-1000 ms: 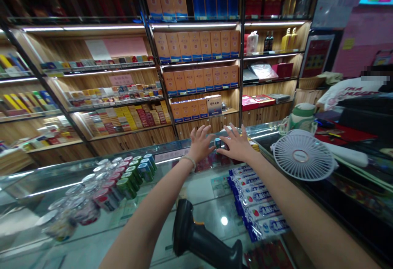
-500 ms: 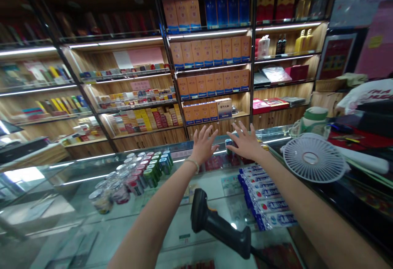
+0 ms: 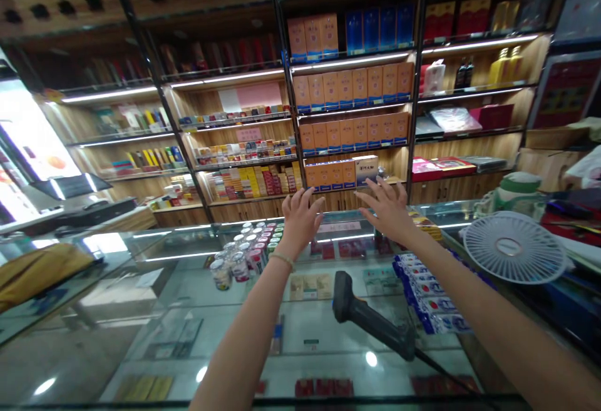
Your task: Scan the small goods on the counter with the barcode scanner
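Note:
Over the glass counter (image 3: 310,320), my left hand (image 3: 301,220) is open with fingers spread and nothing in it, a beaded bracelet on the wrist. Small cans (image 3: 251,248) stand in rows just left of it, partly hidden by the hand. My right hand (image 3: 385,211) is also open and holds nothing, its fingers pointing toward the shelves. Below the hands lies a black barcode scanner (image 3: 370,320) with its cable trailing to the lower right. Blue-and-white packets (image 3: 429,295) lie in a row beside my right forearm, which hides part of them.
A white round fan (image 3: 511,247) and a green-and-white jug (image 3: 516,192) stand at the right. Wall shelves (image 3: 357,109) hold orange and blue boxes. Yellow packs (image 3: 425,226) sit behind my right wrist. A mustard-coloured item (image 3: 42,273) lies at the far left.
The view has swung left, so shelves and counter items appear farther right. My left hand now overlaps the right side of the cans. Both hands remain open.

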`<action>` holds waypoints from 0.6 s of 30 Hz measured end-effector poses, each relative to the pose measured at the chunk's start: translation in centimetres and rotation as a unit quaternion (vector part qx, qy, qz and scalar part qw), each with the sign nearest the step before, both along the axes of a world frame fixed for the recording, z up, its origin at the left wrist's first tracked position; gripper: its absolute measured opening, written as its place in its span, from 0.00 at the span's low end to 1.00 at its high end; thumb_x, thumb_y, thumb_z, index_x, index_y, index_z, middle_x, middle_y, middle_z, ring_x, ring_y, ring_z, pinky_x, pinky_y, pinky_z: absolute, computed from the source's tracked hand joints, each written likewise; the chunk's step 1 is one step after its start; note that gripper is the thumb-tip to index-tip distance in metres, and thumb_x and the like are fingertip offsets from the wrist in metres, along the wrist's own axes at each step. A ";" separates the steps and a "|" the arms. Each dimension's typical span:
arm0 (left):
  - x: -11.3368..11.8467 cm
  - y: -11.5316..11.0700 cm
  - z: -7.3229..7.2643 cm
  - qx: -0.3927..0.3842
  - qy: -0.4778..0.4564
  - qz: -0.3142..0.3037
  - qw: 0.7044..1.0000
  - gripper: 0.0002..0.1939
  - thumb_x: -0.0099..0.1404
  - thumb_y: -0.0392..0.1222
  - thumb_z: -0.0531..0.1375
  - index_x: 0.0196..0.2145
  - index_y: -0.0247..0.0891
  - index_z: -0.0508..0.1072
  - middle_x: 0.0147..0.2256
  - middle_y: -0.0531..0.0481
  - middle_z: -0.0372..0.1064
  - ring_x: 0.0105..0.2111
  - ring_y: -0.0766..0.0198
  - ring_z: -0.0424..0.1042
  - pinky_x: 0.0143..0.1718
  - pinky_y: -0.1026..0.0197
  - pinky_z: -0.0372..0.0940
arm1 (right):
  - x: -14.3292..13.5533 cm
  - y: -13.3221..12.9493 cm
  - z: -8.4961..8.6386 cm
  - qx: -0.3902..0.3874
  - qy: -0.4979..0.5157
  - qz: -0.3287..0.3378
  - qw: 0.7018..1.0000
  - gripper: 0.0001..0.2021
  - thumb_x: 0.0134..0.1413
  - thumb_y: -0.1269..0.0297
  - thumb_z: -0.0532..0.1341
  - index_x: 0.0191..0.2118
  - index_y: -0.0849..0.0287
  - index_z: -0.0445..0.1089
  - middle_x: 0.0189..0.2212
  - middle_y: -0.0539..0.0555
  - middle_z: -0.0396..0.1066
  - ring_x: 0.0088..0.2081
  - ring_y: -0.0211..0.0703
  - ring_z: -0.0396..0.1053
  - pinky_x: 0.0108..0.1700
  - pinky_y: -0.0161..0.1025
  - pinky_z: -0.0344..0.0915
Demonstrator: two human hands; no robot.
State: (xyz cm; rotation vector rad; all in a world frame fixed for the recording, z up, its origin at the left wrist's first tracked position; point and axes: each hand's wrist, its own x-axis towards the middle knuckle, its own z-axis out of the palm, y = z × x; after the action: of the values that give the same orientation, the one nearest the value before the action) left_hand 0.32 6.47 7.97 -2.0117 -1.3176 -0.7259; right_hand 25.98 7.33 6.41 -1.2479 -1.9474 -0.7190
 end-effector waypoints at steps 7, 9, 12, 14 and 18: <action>-5.6 -1.8 0.8 -0.007 -0.005 0.062 0.998 0.23 0.65 0.46 0.62 0.57 0.50 0.71 0.66 0.44 0.57 0.66 0.46 0.51 0.65 0.37 0.44 | -6.0 -0.2 -0.8 -0.031 -0.006 0.045 0.998 0.21 0.67 0.52 0.53 0.61 0.49 0.67 0.68 0.57 0.56 0.69 0.56 0.47 0.67 0.64 0.36; -7.0 -1.9 0.8 -0.016 0.002 0.080 0.997 0.23 0.64 0.45 0.63 0.57 0.50 0.71 0.66 0.45 0.57 0.66 0.46 0.51 0.65 0.37 0.44 | -8.0 -0.2 -1.0 -0.043 -0.012 0.059 0.997 0.21 0.67 0.52 0.53 0.62 0.48 0.66 0.68 0.57 0.56 0.70 0.56 0.46 0.67 0.65 0.36; -8.8 -1.7 0.8 -0.023 -0.002 0.116 0.993 0.21 0.63 0.44 0.64 0.54 0.50 0.74 0.66 0.46 0.57 0.66 0.46 0.51 0.65 0.38 0.45 | -10.9 0.1 -1.5 -0.070 -0.017 0.075 0.995 0.22 0.67 0.52 0.53 0.62 0.48 0.65 0.69 0.58 0.55 0.70 0.56 0.46 0.66 0.65 0.37; -9.8 -1.4 0.7 -0.035 -0.007 0.137 0.990 0.18 0.62 0.45 0.64 0.51 0.51 0.76 0.65 0.46 0.57 0.66 0.46 0.50 0.64 0.37 0.45 | -12.8 0.5 -1.9 -0.089 -0.024 0.089 0.992 0.22 0.67 0.51 0.53 0.63 0.47 0.64 0.69 0.57 0.55 0.70 0.56 0.46 0.66 0.66 0.38; -11.0 -0.8 0.3 -0.102 -0.007 0.155 0.983 0.14 0.61 0.46 0.66 0.45 0.51 0.79 0.64 0.46 0.59 0.65 0.45 0.51 0.63 0.37 0.47 | -15.7 1.5 -2.9 -0.123 -0.049 0.110 0.985 0.21 0.66 0.53 0.55 0.61 0.45 0.66 0.69 0.57 0.54 0.70 0.56 0.45 0.66 0.67 0.39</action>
State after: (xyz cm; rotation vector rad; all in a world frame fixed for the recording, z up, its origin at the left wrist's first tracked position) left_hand -10.64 5.69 8.28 -1.8930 -1.7242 -0.4754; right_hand 10.23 8.87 3.48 -1.1305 -2.2661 -0.4445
